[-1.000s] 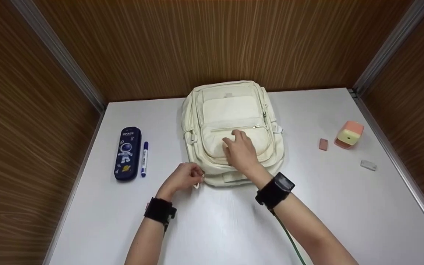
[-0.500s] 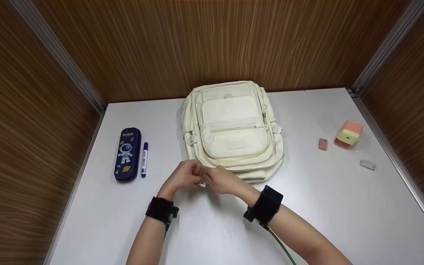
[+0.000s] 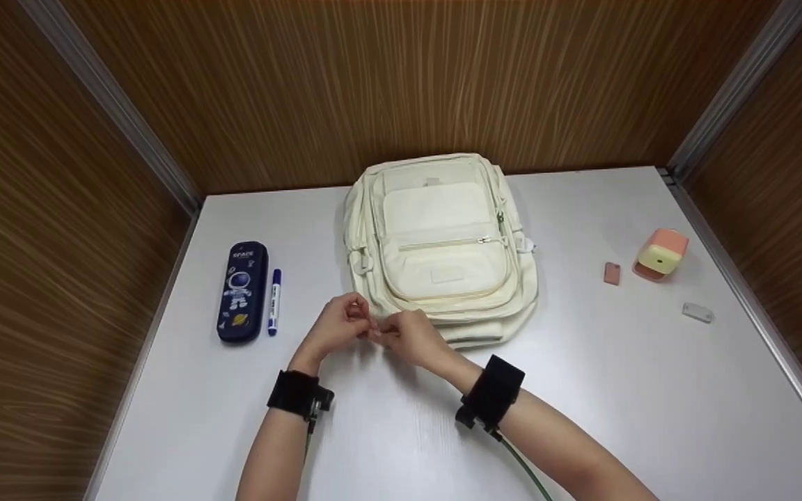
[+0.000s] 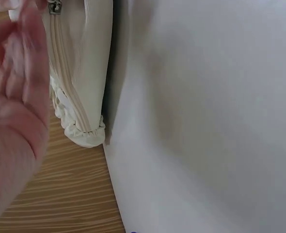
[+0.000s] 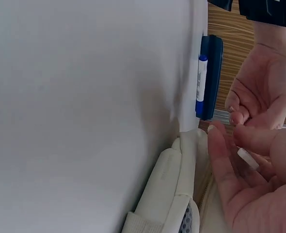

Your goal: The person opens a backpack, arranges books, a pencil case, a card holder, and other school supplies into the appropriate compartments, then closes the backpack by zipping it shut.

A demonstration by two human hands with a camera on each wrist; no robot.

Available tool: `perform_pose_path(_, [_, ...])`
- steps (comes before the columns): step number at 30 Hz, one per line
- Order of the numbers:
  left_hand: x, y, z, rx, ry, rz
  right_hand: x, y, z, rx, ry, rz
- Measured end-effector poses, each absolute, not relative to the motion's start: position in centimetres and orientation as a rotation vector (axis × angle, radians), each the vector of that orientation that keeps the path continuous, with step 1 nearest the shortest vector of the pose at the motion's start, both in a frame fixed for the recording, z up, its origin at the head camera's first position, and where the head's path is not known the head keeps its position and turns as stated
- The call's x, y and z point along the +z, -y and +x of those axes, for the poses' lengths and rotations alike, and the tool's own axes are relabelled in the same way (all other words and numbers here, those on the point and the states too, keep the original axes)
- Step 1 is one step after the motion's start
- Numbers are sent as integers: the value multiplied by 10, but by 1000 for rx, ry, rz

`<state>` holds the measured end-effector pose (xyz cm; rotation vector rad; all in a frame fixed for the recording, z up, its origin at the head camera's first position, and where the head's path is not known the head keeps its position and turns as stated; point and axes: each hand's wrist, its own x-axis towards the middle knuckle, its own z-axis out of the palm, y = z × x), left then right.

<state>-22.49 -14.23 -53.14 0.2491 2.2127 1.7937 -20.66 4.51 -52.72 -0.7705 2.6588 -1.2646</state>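
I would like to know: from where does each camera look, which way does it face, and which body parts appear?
Head: on the person's head, facing forward and down at the backpack and table; left hand, right hand and forearms show.
Left wrist: on that wrist, facing past the left hand's palm toward backpack and table.
Right wrist: on that wrist, facing past the right hand toward the left hand.
Head and right wrist share both hands, marker and pencil case.

The navy case (image 3: 242,296) reads "SPACE"; the marker's print (image 3: 274,303) is illegible.
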Motion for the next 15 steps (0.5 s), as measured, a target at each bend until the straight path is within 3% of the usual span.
perform_pose_path(7, [-534,136,-231,1712,-2413,-314,-529,-43,-198,-1016,-2932,-788])
perform_pose_path(15, [-540,123,-238,1405,-2548,-350,-525,-41,-193,-732,-3080,-727])
